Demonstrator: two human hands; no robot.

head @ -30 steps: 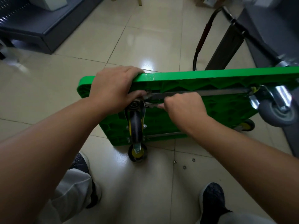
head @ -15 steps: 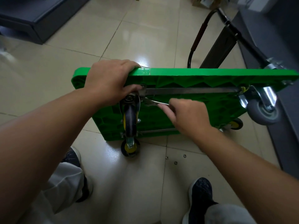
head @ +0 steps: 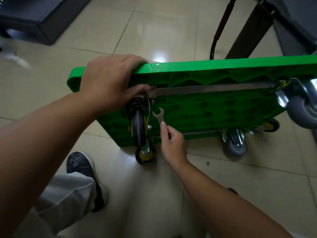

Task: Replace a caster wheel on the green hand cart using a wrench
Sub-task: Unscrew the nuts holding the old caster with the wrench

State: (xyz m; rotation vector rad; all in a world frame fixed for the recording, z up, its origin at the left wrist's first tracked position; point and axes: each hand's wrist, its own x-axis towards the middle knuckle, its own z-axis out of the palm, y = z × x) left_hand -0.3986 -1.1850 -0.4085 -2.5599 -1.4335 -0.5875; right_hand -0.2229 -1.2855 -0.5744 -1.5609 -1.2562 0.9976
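The green hand cart (head: pixel 214 107) stands on its side on the tiled floor, its ribbed underside facing me. My left hand (head: pixel 111 83) grips its top edge, thumb pressed on the metal plate of the black-and-yellow caster wheel (head: pixel 139 127). Just right of that caster, my right hand (head: pixel 171 143) holds a small open-end wrench (head: pixel 159 115) upright. The wrench jaw sits a little below the plate's bolts, apart from them.
Grey casters sit at the cart's right end (head: pixel 303 107) and lower edge (head: pixel 236 146). A small nut (head: pixel 207 163) lies on the tiles. The cart's folded black handle (head: pixel 221 26) rises behind. Dark cabinets stand at the far left (head: pixel 34 16) and right. My shoes (head: pixel 80 165) are beside the cart.
My right hand has pulled the wrench off the caster plate and lowered it, turning it upright. My left hand kept its grip. The view moved closer.
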